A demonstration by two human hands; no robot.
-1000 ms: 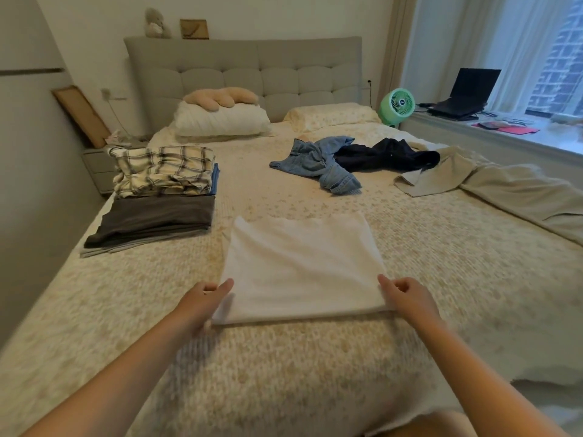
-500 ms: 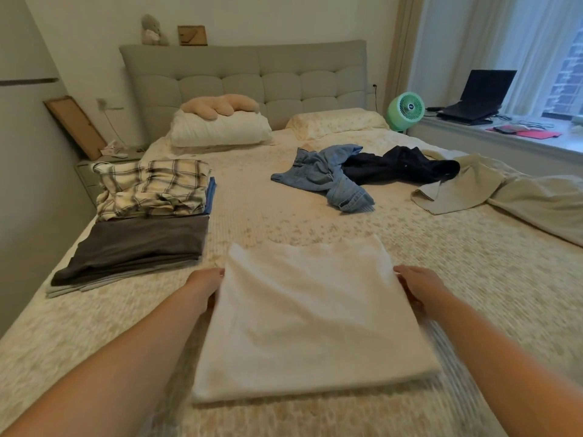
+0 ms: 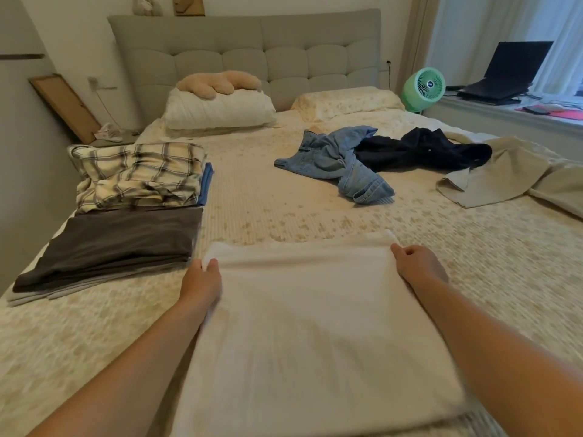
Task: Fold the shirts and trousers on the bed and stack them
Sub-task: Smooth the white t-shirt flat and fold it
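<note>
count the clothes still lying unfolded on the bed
3: blue jeans mid-bed, a dark garment touching them on the right, and a beige garment by the right edge. More may be hidden underneath.

1. White folded shirt (image 3: 315, 326), near end of the bed (image 3: 268, 200); left hand (image 3: 203, 280) and right hand (image 3: 418, 263) pinch its far corners.
2. Folded stack (image 3: 120, 216), left.
3. Unfolded jeans (image 3: 340, 165), dark garment (image 3: 422, 149), beige garment (image 3: 498, 171).

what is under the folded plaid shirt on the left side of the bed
Under the cream and black plaid folded shirt a blue folded garment shows only as an edge on the right. The rest of it, and anything below, is covered. The dark grey folded garment lies in front.
</note>
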